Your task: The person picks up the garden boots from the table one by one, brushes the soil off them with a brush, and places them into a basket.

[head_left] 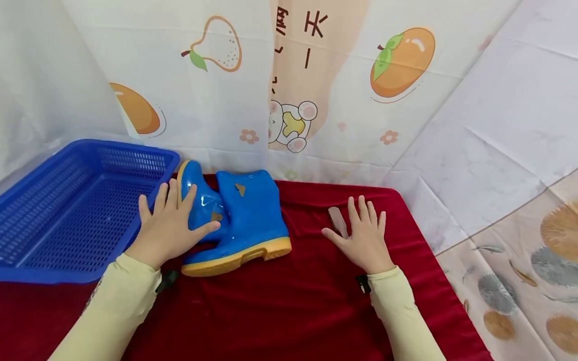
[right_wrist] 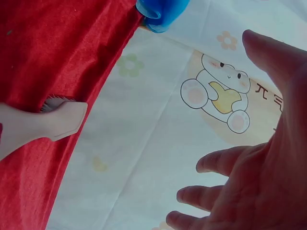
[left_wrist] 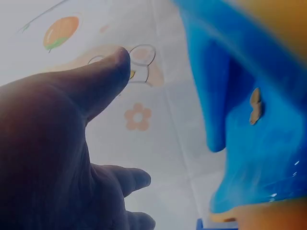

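all fingers (head_left: 172, 194) spread wide, gripping nothing — left hand (head_left: 166, 229) near boots (head_left: 253, 210), right hand (head_left: 368, 244) near brush (head_left: 337, 220).

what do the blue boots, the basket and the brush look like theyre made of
Blue boots: probably rubber or PVC; glossy, with bright highlights.
Basket: likely moulded plastic, satin finish; uniform blue, regular perforations.
Brush: plastic or painted wood, perhaps; smooth matte handle, no clear grain; bristle material unclear.

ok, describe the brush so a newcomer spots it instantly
Start on the red cloth, right of the blue boots. The brush lies beside the right hand. It's slim and bristled, not blue like the boots and basket.
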Demonstrator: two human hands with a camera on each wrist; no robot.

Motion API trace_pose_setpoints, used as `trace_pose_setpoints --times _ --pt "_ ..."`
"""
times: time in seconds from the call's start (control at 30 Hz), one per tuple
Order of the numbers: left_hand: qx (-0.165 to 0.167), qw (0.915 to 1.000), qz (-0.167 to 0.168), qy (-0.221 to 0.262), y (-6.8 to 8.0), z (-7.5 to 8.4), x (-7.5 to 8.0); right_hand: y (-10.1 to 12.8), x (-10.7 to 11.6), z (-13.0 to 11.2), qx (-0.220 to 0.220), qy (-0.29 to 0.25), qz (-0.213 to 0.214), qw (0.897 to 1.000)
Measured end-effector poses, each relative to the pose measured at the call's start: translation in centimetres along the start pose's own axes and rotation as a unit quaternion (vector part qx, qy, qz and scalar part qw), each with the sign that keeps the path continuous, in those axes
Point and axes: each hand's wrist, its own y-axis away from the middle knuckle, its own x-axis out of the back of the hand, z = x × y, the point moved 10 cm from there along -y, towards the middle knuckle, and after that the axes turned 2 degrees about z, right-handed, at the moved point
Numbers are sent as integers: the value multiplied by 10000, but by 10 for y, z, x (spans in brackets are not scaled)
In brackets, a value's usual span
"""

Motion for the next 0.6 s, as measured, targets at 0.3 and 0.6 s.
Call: trace_pose_setpoints --times 0.3,0.6 --pt "3 9981 -542 -303 2 5 -4 0 3 -2 21 42 -55 10000" --pt "-271 9966 -728 -274 -9 18 -4 4 4 -3 122 -157 -266 9994"
